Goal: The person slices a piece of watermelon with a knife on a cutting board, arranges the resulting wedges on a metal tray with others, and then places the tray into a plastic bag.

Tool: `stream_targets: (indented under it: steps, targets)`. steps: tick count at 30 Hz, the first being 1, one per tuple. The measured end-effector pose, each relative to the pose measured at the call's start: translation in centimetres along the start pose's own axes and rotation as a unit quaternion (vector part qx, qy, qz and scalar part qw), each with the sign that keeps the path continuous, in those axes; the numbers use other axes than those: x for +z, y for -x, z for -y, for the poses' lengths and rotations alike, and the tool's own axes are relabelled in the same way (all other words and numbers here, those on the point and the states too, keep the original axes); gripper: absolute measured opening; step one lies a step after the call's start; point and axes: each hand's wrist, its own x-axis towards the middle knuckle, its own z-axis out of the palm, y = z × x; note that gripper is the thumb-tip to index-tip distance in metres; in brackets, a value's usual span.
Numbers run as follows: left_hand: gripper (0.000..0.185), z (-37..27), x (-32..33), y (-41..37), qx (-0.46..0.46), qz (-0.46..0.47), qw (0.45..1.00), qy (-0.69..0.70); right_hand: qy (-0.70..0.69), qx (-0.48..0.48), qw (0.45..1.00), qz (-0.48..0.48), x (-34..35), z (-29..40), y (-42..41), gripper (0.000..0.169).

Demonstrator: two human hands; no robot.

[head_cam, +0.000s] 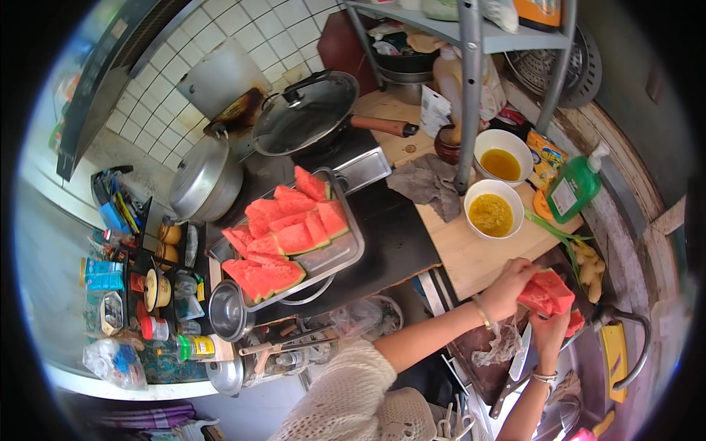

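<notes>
My left hand (504,289), with a bracelet at its wrist, grips cut watermelon pieces (546,292) from the left. From below, my right hand (551,333) holds the same pieces, and some red flesh shows beside its fingers. Both hands are above a dark cutting board (477,377). On the board lie crumpled clear plastic wrap (496,344) and a kitchen knife (518,361), its dark riveted handle towards me. Farther left, a clear rectangular tray (356,251) carries several watermelon slices (287,229) on the black stovetop.
Two white bowls (518,223) of yellowish liquid stand near a green soap bottle (576,184) and ginger root (587,270). A curved faucet (642,342) rises by the sink at right. A lidded wok (309,116) and an aluminium pot (207,179) sit behind the tray.
</notes>
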Motion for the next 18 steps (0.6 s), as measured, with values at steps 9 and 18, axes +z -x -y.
stream_targets:
  steps: [9, 18]
  targets:
    - [0.066, -2.9, -22.7, 12.0, -0.119, -0.150, 0.960, -0.206, -0.151, -0.150, 0.954, 0.208, 16.1, 15.0, -2.1, 0.047]
    - [0.074, 3.7, -30.3, 21.3, -0.272, -0.305, 0.893, -0.186, -0.144, -0.254, 0.879, 0.376, 30.5, 22.1, -3.0, 0.060]
